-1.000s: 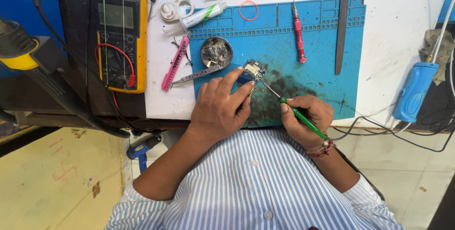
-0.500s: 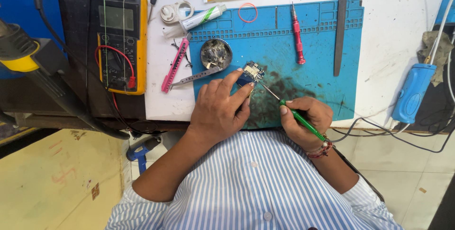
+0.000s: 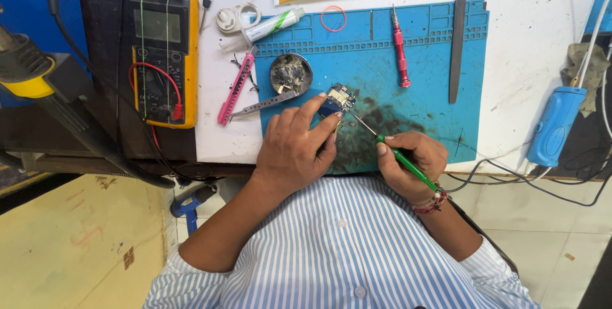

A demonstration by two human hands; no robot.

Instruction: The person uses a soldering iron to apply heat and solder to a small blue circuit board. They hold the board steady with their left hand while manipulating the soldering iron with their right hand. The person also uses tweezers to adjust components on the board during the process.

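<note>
- Head view: we see the left hand [image 3: 294, 150] pinning a small blue-and-silver circuit board [image 3: 338, 99] against the blue silicone work mat [image 3: 421, 60], near the middle of the mat and closer to the bench's front edge; its grip is closed on the board, forefinger and thumb at the board's near side.
- Head view: our right hand [image 3: 411, 162] has its grip clamped around a green-handled precision screwdriver [image 3: 398, 157], whose thin metal shaft slants up-left so the tip meets the board's lower right edge.
- Head view: we judge the step in hand to be working a small fastener or part on the board with the tip. The next move, we think, calls for a steady left hold and light, straight pressure, since a slip could scratch the board.
- Head view: just left of the board lie a round metal dish of scraps [image 3: 291, 74] and grey tweezers [image 3: 262, 105]; a red-handled screwdriver [image 3: 400, 51] lies toward the mat's far edge, and a yellow multimeter [image 3: 164, 54] sits beyond the bench's left edge.
</note>
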